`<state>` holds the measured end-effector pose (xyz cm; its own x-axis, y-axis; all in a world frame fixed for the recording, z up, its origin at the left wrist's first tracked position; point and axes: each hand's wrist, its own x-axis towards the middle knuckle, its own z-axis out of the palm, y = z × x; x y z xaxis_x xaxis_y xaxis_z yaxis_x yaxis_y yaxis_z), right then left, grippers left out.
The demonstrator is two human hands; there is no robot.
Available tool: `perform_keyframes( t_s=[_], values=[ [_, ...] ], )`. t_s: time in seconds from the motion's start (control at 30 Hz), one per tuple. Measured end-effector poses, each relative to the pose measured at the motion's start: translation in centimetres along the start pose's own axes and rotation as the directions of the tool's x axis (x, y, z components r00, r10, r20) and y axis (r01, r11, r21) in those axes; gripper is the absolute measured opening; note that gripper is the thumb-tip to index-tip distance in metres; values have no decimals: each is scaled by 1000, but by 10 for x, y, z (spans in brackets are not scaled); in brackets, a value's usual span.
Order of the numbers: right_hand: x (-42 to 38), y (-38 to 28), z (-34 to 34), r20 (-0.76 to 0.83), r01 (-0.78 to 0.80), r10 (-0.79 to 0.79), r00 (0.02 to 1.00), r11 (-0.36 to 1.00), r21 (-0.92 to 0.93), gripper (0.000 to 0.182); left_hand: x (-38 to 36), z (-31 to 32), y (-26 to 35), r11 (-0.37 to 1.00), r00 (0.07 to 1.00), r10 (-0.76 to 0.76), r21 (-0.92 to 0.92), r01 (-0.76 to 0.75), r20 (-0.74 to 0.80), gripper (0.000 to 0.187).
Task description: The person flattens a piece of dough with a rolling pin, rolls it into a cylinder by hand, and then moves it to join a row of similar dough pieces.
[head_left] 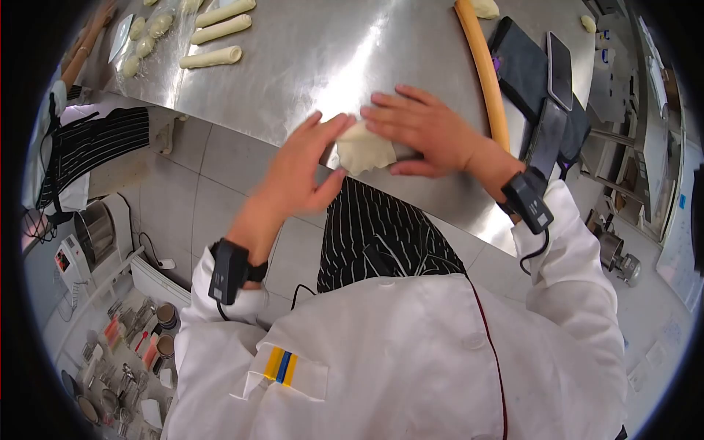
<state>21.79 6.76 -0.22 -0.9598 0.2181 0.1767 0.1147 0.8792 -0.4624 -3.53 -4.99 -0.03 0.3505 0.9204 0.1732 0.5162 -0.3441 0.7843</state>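
A flattened piece of pale dough [365,152] with a wavy lower edge lies at the near edge of the metal table [308,73]. My left hand [304,165] is at its left side, thumb apart from the fingers, fingertips by the dough's upper left edge. On the right, my right hand [422,132] is spread, its fingertips touching the dough's upper right part. The dough's upper right edge is partly hidden under those fingers. Neither hand is wrapped round anything.
Three dough rolls [221,33] and several dough balls under plastic film [147,37] are at the upper left. A long wooden rolling pin [484,73] lies right of my right hand, beside a phone [559,70] and dark cases [519,62]. A person's striped apron [103,154] shows at the left.
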Motion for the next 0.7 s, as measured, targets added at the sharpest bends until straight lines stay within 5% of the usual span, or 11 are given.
perform_keyframes(
  t_s=[0.07, 0.13, 0.23, 0.37, 0.43, 0.47, 0.53, 0.63, 0.7],
  values=[
    [-5, -1, 2, 26, 60, -61, 998, 998, 25, 70, -7, -1, 3, 999, 997, 30, -16, -31, -76, 67],
    [-7, -9, 7, -161, -87, 114, 980, 983, 163, 71, -11, 4, 6, 998, 989, 40, -47, -47, -141, 66],
    [-3, -11, 4, -21, -23, 23, 999, 1000, 7, 72, -12, 7, 8, 998, 995, 11, 61, -5, -97, 66],
    [-18, -21, 11, 2, 72, -73, 997, 995, 71, 72, -27, 15, 18, 998, 996, 67, -9, -68, -66, 63],
    [-8, -23, 13, -188, -160, 190, 964, 974, 163, 70, -13, 22, 24, 996, 959, -3, 81, 26, -282, 62],
    [-9, -24, 14, -186, -159, 189, 964, 974, 164, 70, -14, 22, 22, 996, 959, -4, 80, 28, -283, 62],
    [-9, -23, 15, 1, -42, 42, 999, 999, -24, 68, -18, 19, 17, 986, 1000, -19, 167, 22, -16, 65],
    [-19, -31, 16, 7, 74, -74, 997, 997, 4, 67, -29, 19, 21, 999, 1000, 2, 53, 0, -27, 63],
    [-13, -32, 22, -98, -26, 33, 995, 997, 73, 65, -20, 30, 23, 999, 993, -30, 27, 33, -118, 61]
  ],
)
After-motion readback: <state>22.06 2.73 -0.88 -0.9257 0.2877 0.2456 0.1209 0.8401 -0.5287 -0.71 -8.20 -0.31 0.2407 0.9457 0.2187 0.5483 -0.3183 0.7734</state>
